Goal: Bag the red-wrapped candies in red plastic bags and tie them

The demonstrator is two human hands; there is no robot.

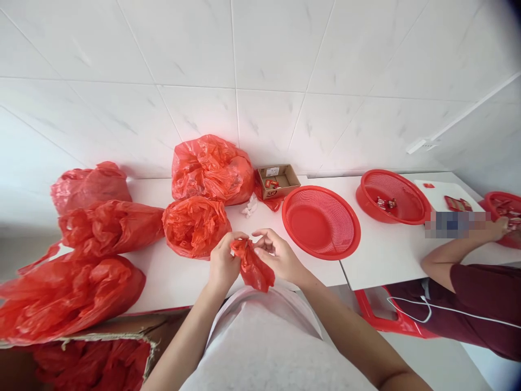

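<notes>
A small red plastic bag (257,270), crumpled and gathered at its top, hangs in front of my body just over the table's near edge. My left hand (226,259) pinches its gathered top between thumb and fingers. On the other side, my right hand (280,256) has its fingers curved and apart, with the thumb by the bag's neck; whether it touches the plastic is hard to tell. What the bag contains does not show. Close behind my left hand stands a round open-topped red bag (197,227) stuffed with red plastic.
Large red bags (211,169) line the table's back and left. A cardboard box (279,180) holds small red packets. An oval red basket (321,222) stands right of my hands, another basket (393,195) beyond it. A co-worker's arm (459,247) reaches in at far right. Below left is a carton (134,339).
</notes>
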